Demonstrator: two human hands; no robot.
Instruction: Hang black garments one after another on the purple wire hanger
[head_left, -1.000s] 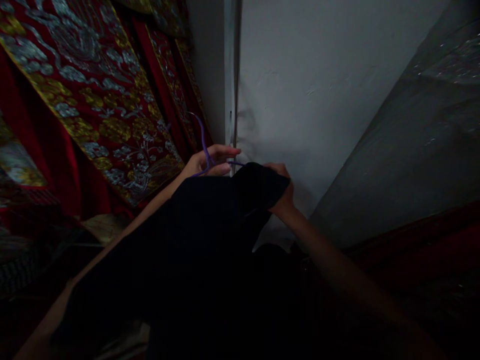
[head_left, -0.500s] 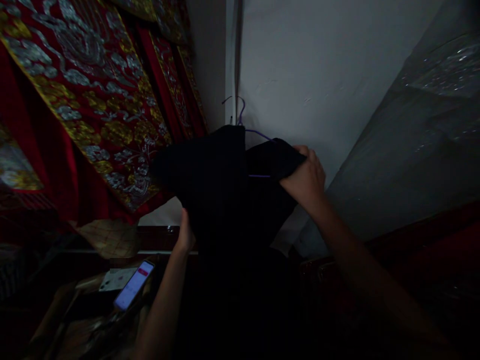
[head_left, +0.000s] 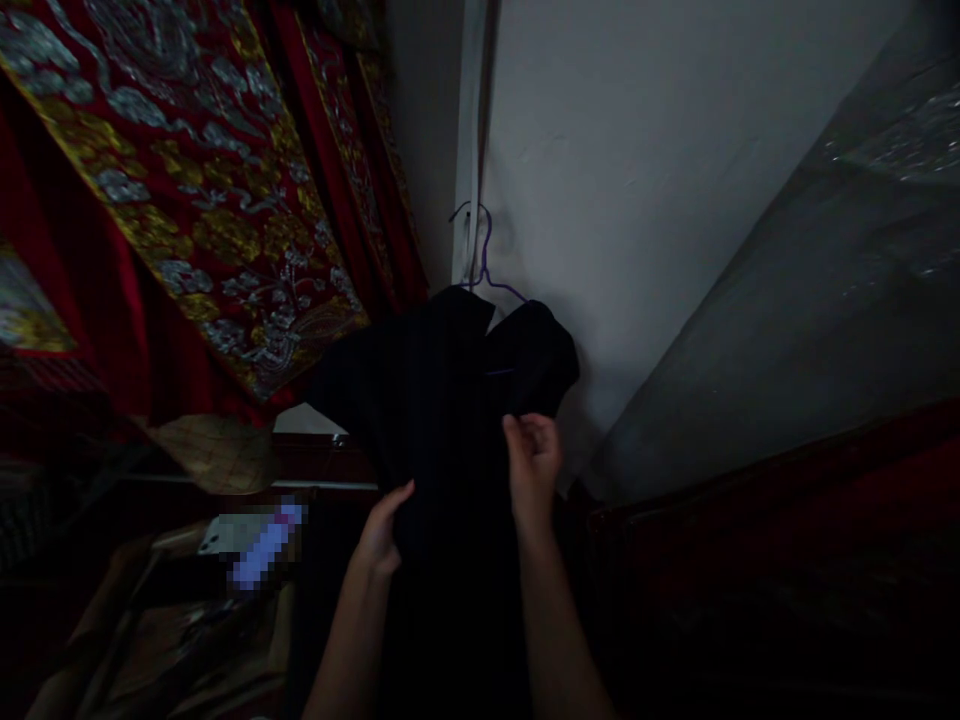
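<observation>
A dark garment [head_left: 442, 420], nearly black in the dim light, hangs from a thin purple hanger [head_left: 486, 262]. The hanger's hook is up at a pale vertical strip on the wall. Part of the hanger's lower bar shows inside the garment's open neck. My left hand [head_left: 381, 535] grips the garment's left side, thumb in front and the other fingers hidden by the cloth. My right hand [head_left: 536, 460] is closed at the front, below the right shoulder, thumb and curled fingers pinching the cloth. The garment's lower part is lost in darkness.
Red cloth with gold and silver embroidery [head_left: 225, 230] hangs at the left. Below it, a blurred lit phone [head_left: 266, 545] lies beside a pale phone-like object [head_left: 225, 533] on a framed seat or stand. Translucent plastic sheeting [head_left: 817, 300] covers the right, against a pale wall [head_left: 637, 130].
My right hand has left the garment's right shoulder and come down and left to its front. That shoulder now drapes over the hanger. My left hand is slightly lower and further right.
</observation>
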